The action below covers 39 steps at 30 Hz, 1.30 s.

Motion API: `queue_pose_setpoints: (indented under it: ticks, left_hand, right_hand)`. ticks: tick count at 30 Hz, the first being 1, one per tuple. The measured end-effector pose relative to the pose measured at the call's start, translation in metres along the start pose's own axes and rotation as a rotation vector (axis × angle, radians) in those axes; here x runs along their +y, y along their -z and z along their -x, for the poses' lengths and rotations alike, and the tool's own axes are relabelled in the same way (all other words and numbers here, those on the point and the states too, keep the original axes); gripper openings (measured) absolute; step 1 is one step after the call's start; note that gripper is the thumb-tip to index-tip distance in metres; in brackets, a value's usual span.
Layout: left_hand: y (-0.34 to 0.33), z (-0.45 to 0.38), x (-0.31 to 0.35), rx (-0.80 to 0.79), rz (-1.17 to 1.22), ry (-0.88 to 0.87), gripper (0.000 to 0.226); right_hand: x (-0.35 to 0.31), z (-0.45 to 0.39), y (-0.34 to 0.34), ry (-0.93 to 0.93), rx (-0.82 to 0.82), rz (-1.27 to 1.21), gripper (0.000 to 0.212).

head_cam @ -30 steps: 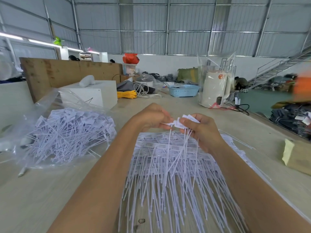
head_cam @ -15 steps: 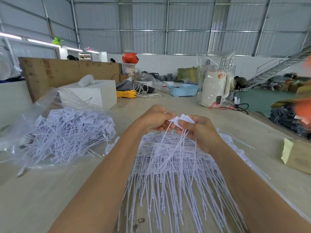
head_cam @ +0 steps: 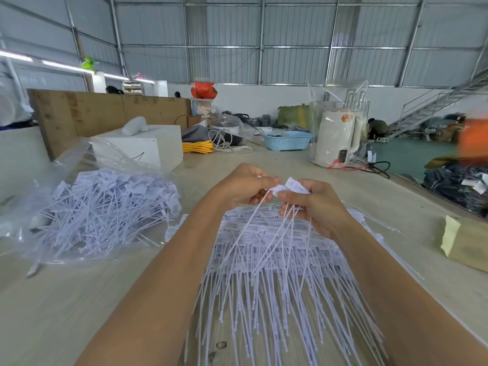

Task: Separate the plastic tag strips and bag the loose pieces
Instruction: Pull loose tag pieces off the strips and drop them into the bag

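A broad pile of joined white plastic tag strips [head_cam: 277,262] lies on the table in front of me, thin tails pointing toward me. Above its far edge, my right hand [head_cam: 317,207] grips a small bunch of tags [head_cam: 293,186] by their flat heads, tails hanging down. My left hand [head_cam: 243,188] pinches one tag at the left end of that bunch, its tail slanting down to the left. At the left, a clear plastic bag [head_cam: 79,165] lies open on the table with a heap of loose separated tags [head_cam: 105,210] inside.
A white box [head_cam: 148,149] stands behind the bag. Further back are yellow cord [head_cam: 198,147], a blue basket [head_cam: 287,140] and a bagged white kettle [head_cam: 338,138]. A taped brown package [head_cam: 467,241] sits at the right table edge, dark folded garments [head_cam: 459,180] beyond it.
My left hand has drawn one tag a little leftward away from the bunch in my right hand, and both hands sit slightly lower. The orange blur at the right has shifted.
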<state>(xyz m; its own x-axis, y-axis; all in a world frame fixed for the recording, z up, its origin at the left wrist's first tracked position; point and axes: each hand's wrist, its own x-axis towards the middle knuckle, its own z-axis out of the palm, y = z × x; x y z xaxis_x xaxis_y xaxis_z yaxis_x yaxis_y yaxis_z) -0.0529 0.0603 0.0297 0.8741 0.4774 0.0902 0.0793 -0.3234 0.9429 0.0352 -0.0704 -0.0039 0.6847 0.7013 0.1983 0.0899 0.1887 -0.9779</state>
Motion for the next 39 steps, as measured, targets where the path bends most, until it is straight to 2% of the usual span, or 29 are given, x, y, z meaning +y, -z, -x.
queue_pose_setpoints:
  ticks: [5, 7, 10, 12, 14, 15, 17, 20, 22, 24, 27, 29, 31, 35, 39]
  left_hand:
    - [0.000, -0.001, 0.003, 0.021, 0.055, 0.073, 0.018]
    - [0.001, 0.000, 0.004, 0.014, 0.051, 0.105, 0.019]
    - [0.005, 0.002, 0.007, 0.020, -0.081, 0.156, 0.020]
    - [0.015, 0.001, 0.006, 0.129, -0.289, 0.178, 0.023]
    - [0.030, 0.002, 0.000, 0.307, -0.500, 0.176, 0.030]
    - [0.038, 0.001, -0.004, 0.362, -0.482, 0.175, 0.032]
    - [0.045, -0.001, -0.004, 0.418, -0.259, 0.140, 0.025]
    - [0.033, 0.002, 0.016, 0.366, -0.044, -0.037, 0.013]
    - [0.015, 0.008, 0.031, 0.239, -0.010, -0.113, 0.006]
    - [-0.002, 0.015, 0.040, 0.085, 0.029, -0.118, 0.011]
    - [-0.015, 0.020, 0.044, -0.054, 0.055, -0.119, 0.030]
    - [-0.017, 0.020, 0.043, -0.093, 0.029, -0.127, 0.042]
    - [-0.020, 0.021, 0.040, -0.135, -0.003, -0.117, 0.044]
    - [-0.026, 0.019, 0.031, -0.209, -0.096, -0.179, 0.028]
    - [-0.028, 0.015, 0.028, -0.145, -0.156, -0.209, 0.047]
  right_hand:
    - [0.000, 0.001, -0.005, 0.168, 0.068, 0.132, 0.013]
    - [0.002, -0.001, -0.007, 0.259, 0.109, 0.289, 0.018]
    - [0.003, 0.001, -0.014, 0.462, 0.157, 0.649, 0.016]
    - [-0.001, 0.004, -0.018, 0.592, 0.177, 0.755, 0.014]
    - [-0.012, 0.008, -0.017, 0.586, 0.234, 0.573, 0.010]
    - [-0.019, 0.008, -0.013, 0.526, 0.261, 0.372, 0.009]
    - [-0.031, 0.006, 0.000, 0.341, 0.230, -0.070, 0.011]
    - [-0.032, 0.003, 0.016, 0.118, 0.119, -0.646, 0.015]
    - [-0.028, 0.001, 0.020, 0.076, 0.064, -0.843, 0.012]
    - [-0.026, -0.001, 0.018, 0.061, 0.035, -0.834, 0.004]
    - [-0.022, -0.002, 0.012, 0.082, 0.026, -0.509, 0.004]
    - [-0.019, 0.001, 0.005, 0.108, 0.045, -0.313, 0.022]
    - [-0.019, 0.004, -0.001, 0.130, 0.057, -0.262, 0.037]
    - [-0.017, 0.008, -0.007, 0.165, 0.103, -0.212, 0.035]
    - [-0.019, 0.008, -0.010, 0.159, 0.116, -0.215, 0.035]
